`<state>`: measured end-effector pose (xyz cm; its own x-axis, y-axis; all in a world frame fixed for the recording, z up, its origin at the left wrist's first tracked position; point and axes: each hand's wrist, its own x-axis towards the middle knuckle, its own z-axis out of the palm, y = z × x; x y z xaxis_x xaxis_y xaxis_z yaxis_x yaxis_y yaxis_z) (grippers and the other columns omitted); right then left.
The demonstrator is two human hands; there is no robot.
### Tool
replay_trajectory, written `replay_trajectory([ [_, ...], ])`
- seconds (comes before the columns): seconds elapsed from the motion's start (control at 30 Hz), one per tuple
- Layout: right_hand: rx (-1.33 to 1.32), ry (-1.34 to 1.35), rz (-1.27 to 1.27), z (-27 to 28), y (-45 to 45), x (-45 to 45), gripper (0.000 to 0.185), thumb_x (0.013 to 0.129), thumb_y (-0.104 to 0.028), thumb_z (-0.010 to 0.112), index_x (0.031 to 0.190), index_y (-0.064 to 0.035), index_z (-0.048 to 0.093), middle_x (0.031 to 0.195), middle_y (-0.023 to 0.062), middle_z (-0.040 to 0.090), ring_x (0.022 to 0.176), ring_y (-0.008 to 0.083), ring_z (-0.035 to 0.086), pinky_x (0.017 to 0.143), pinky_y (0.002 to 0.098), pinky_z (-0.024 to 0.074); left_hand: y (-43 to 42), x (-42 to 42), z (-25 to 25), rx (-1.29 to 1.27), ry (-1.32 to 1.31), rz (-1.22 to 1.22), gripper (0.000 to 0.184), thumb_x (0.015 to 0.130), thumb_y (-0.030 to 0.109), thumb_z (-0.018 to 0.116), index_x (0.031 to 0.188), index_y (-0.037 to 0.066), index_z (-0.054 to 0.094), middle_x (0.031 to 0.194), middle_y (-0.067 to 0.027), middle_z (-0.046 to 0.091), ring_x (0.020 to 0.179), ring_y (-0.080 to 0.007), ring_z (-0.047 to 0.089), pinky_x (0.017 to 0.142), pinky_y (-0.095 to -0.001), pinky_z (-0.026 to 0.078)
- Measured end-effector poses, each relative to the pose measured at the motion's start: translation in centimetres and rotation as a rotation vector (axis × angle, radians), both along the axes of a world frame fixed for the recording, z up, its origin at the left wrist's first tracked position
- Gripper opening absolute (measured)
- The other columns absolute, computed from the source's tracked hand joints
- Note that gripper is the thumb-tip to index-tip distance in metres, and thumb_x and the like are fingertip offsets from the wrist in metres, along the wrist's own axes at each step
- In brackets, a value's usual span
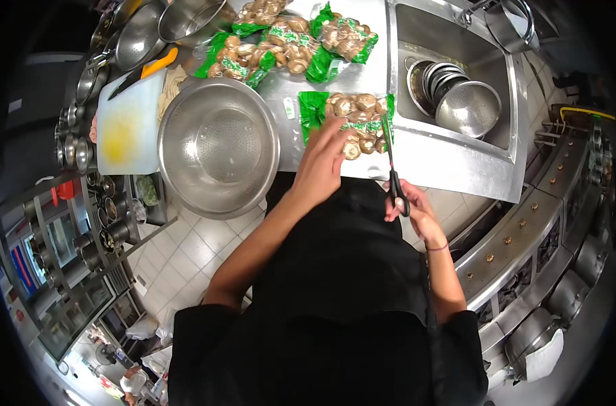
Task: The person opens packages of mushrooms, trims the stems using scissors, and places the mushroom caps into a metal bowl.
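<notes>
A green and clear bag of mushrooms [365,128] lies flat on the steel counter in front of me. My left hand [321,162] rests at the bag's left front part, fingers slightly apart, with nothing visibly gripped. My right hand [413,210] is closed round the black handles of scissors [392,172]. Their blades point away from me and lie along the bag's right edge. To the left of the bag stands a large steel bowl [220,145] with a perforated-looking bottom. Several more bags of mushrooms [291,47] lie together farther back on the counter.
A sink [450,40] at the right holds metal colanders [468,108]. On the left are a white cutting board [128,128], a knife with a yellow handle [160,62] and a beige cloth [172,91]. A stove [524,223] runs along the right. Part of a person shows far off at lower left.
</notes>
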<state>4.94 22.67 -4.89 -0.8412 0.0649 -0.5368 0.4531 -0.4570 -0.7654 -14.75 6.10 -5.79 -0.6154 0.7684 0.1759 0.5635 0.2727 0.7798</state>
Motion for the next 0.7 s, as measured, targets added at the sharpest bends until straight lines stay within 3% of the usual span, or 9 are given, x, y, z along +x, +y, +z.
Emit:
replay_trajectory([
  [0.07,-0.053,-0.005,0.016,0.0,-0.4,0.7,0.040,0.092,-0.031,0.062,0.120,-0.0052,0.052,0.084,0.0038,0.060,0.076,0.0101,0.058,0.069,0.0249,0.0506,1.0,-0.6,-1.8,-0.061,0.001,0.128,0.053,0.076,-0.008,0.064,0.126,0.003,0.052,0.138,-0.0157,0.045,0.133,-0.0339,0.038,0.108,-0.0409,0.035],
  [0.13,-0.079,-0.082,0.075,-0.1,0.3,1.1,0.053,0.088,-0.040,0.062,0.122,-0.0005,0.051,0.086,0.0072,0.059,0.077,0.0132,0.060,0.071,0.0284,0.0554,-0.6,0.6,-0.8,0.006,-0.048,0.231,0.056,0.074,-0.008,0.065,0.127,0.004,0.051,0.137,-0.0154,0.047,0.131,-0.0342,0.042,0.107,-0.0405,0.036],
  [0.3,-0.071,-0.123,0.190,-0.9,3.0,-0.3,0.050,0.089,-0.038,0.063,0.121,-0.0002,0.052,0.082,0.0043,0.058,0.073,0.0131,0.060,0.072,0.0284,0.0552,-3.9,4.3,-1.1,0.068,-0.070,0.233,0.042,0.076,-0.008,0.062,0.116,0.002,0.058,0.126,-0.0164,0.054,0.119,-0.0351,0.053,0.098,-0.0392,0.044],
  [0.37,-0.105,-0.008,0.264,-0.2,3.7,-1.1,0.038,0.089,-0.020,0.066,0.120,-0.0048,0.050,0.088,0.0005,0.056,0.077,0.0094,0.057,0.071,0.0251,0.0494,-5.3,3.7,1.0,0.187,0.013,0.302,0.027,0.076,-0.009,0.060,0.102,-0.001,0.065,0.118,-0.0167,0.059,0.115,-0.0368,0.054,0.099,-0.0394,0.043],
  [0.43,-0.016,0.042,0.293,1.6,3.4,-3.1,0.043,0.082,-0.009,0.073,0.118,-0.0054,0.051,0.090,-0.0017,0.055,0.079,0.0080,0.055,0.074,0.0246,0.0475,-8.5,2.0,3.3,0.061,0.398,0.558,0.037,0.076,-0.006,0.063,0.112,0.001,0.061,0.124,-0.0164,0.056,0.116,-0.0366,0.053,0.100,-0.0424,0.041],
  [0.57,0.704,0.417,0.349,1.7,0.2,-13.7,0.056,0.070,-0.017,0.083,0.115,-0.0052,0.050,0.093,0.0054,0.058,0.088,0.0209,0.056,0.084,0.0348,0.0456,-20.8,-2.2,-1.2,-0.042,0.437,1.364,0.055,0.085,0.016,0.066,0.134,0.003,0.044,0.116,-0.0122,0.059,0.114,-0.0321,0.054,0.100,-0.0426,0.040],
  [0.6,0.800,0.490,0.319,1.7,-0.8,-17.3,0.061,0.068,-0.019,0.085,0.116,-0.0051,0.050,0.096,0.0083,0.058,0.092,0.0262,0.056,0.087,0.0382,0.0442,-22.9,-2.5,-2.0,-0.039,0.467,1.384,0.055,0.085,0.016,0.066,0.134,0.003,0.044,0.116,-0.0122,0.059,0.114,-0.0321,0.054,0.100,-0.0426,0.040],
  [0.67,1.100,0.748,0.192,-0.1,-2.1,-24.5,0.061,0.069,-0.020,0.084,0.117,-0.0042,0.049,0.106,0.0122,0.062,0.103,0.0316,0.058,0.092,0.0384,0.0434,-26.1,-2.8,-3.1,0.601,-0.843,1.385,0.052,0.087,0.018,0.066,0.131,0.001,0.044,0.113,-0.0100,0.059,0.106,-0.0273,0.057,0.090,-0.0394,0.046],
  [0.7,1.234,0.819,0.162,-0.9,-2.5,-27.4,0.065,0.067,-0.021,0.084,0.118,-0.0043,0.049,0.110,0.0143,0.061,0.106,0.0344,0.057,0.094,0.0404,0.0424,-26.1,-2.8,-4.6,0.720,-0.990,1.268,0.048,0.085,0.014,0.065,0.127,-0.001,0.047,0.111,-0.0103,0.060,0.100,-0.0245,0.060,0.079,-0.0355,0.049],
])
